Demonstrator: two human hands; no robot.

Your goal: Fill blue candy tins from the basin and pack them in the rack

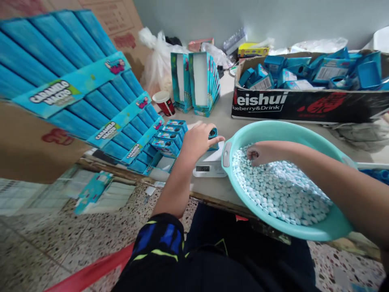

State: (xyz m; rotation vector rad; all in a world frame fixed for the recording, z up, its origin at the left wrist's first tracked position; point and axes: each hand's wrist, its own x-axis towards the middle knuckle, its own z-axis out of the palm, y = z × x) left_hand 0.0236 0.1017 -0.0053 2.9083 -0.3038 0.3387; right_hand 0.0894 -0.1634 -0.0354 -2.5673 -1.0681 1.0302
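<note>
My left hand (197,140) curls round a small blue box (214,134) with a dark opening on top. That box stands on a white digital scale (209,169), and my hand covers much of it. My right hand (257,153) reaches into a turquoise basin (304,129), its fingers closed among small pale-blue candies (282,190). Its palm is turned away, so how many candies it holds is hidden. Left of my left hand, several small blue boxes (170,138) stand in rows beside the scale.
A tall stack of blue display cartons (79,89) leans at the left. Empty display trays (200,81) and a paper cup (164,103) stand behind. A black carton (304,106) of loose blue boxes sits back right. The table edge (209,198) runs close to my body.
</note>
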